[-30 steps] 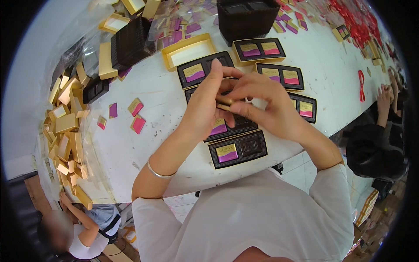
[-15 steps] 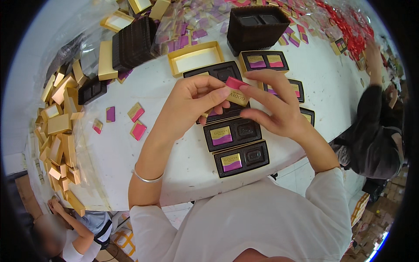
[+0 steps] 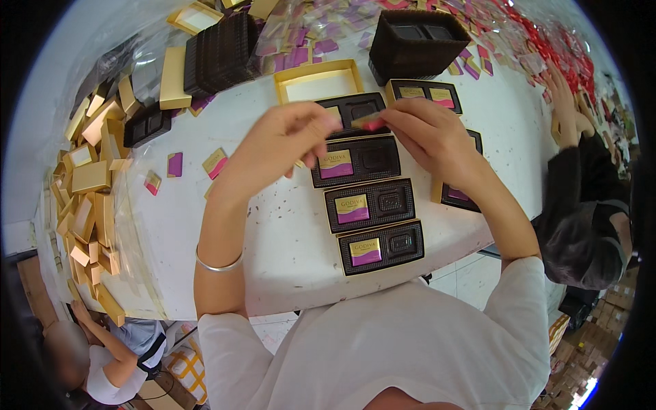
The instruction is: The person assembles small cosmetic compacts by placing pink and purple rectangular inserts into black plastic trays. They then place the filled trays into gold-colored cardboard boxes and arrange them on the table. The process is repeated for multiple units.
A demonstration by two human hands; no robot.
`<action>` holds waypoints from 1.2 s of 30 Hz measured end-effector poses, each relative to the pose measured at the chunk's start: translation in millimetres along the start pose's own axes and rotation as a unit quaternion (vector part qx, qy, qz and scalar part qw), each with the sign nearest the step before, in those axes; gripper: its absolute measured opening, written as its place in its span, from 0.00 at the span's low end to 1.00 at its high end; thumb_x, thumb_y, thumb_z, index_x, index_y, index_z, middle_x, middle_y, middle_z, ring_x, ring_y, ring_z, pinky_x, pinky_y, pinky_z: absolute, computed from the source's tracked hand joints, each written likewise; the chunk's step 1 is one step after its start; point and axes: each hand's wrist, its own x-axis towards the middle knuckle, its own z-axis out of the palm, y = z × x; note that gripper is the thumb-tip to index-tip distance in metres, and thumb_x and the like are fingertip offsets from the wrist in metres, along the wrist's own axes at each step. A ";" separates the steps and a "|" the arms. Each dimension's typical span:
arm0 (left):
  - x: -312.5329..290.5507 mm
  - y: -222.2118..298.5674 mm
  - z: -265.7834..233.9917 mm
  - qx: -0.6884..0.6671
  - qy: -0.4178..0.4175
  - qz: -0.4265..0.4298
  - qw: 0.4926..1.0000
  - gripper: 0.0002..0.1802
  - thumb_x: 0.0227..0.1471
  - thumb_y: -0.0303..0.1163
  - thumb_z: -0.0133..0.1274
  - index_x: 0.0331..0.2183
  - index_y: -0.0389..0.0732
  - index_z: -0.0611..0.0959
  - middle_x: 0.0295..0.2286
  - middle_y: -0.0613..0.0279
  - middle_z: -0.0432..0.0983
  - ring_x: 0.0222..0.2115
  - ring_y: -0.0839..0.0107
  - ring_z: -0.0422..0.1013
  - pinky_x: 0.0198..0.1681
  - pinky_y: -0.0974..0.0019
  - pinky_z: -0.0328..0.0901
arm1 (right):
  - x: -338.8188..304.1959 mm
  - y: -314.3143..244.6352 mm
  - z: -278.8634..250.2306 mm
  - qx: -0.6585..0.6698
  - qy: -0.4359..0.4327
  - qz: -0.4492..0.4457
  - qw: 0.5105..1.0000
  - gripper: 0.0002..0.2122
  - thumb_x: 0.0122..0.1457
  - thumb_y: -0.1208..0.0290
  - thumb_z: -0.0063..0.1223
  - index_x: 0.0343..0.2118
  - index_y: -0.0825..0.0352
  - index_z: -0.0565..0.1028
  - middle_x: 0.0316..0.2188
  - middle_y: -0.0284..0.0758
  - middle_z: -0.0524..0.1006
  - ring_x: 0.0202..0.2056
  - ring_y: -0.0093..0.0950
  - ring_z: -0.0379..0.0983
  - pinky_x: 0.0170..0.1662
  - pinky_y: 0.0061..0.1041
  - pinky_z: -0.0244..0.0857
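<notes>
Because the left hand (image 3: 283,143) and right hand (image 3: 430,133) both pinch one small pink-and-gold wrapped piece (image 3: 369,123) above the dark two-well plastic trays (image 3: 357,162) near the white table's (image 3: 273,232) front edge, a slipping fingertip could drop it outside a well.

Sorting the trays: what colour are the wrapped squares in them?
Gold above magenta squares, dark trays; head view.

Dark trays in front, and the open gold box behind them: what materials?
Dark trays: likely thin moulded plastic, with a slight sheen and ribbed, formed pockets. Gold box: probably card with a metallic gold finish, with flat folded walls and a pale matte inside.
</notes>
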 end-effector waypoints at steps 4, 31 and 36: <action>1.0 -2.9 -6.6 -0.098 0.007 0.023 0.995 0.17 0.57 0.43 0.43 0.33 0.39 0.76 0.18 0.70 0.70 0.17 0.83 0.66 0.12 0.81 0.51 | 5.1 18.9 30.8 -0.080 -0.064 -0.034 0.994 0.10 0.44 0.75 0.56 0.32 0.68 0.74 0.27 0.35 0.70 0.32 0.33 0.68 0.36 0.31 0.63; -7.0 7.7 51.3 -0.346 -0.103 0.041 0.932 0.28 0.57 0.45 0.40 0.53 0.38 0.62 0.49 0.47 0.63 0.50 0.55 0.62 0.51 0.50 0.60 | -30.7 38.6 -54.7 0.204 0.093 0.249 0.942 0.09 0.47 0.85 0.53 0.33 0.68 0.74 0.27 0.33 0.73 0.29 0.24 0.70 0.31 0.22 0.64; -4.7 9.9 47.2 -0.361 -0.097 0.078 0.924 0.21 0.57 0.39 0.40 0.47 0.34 0.66 0.46 0.44 0.67 0.47 0.54 0.65 0.50 0.52 0.61 | -60.3 182.7 -38.7 0.387 0.180 0.428 0.797 0.18 0.56 0.66 0.51 0.48 0.69 0.69 0.35 0.40 0.76 0.35 0.28 0.75 0.40 0.26 0.67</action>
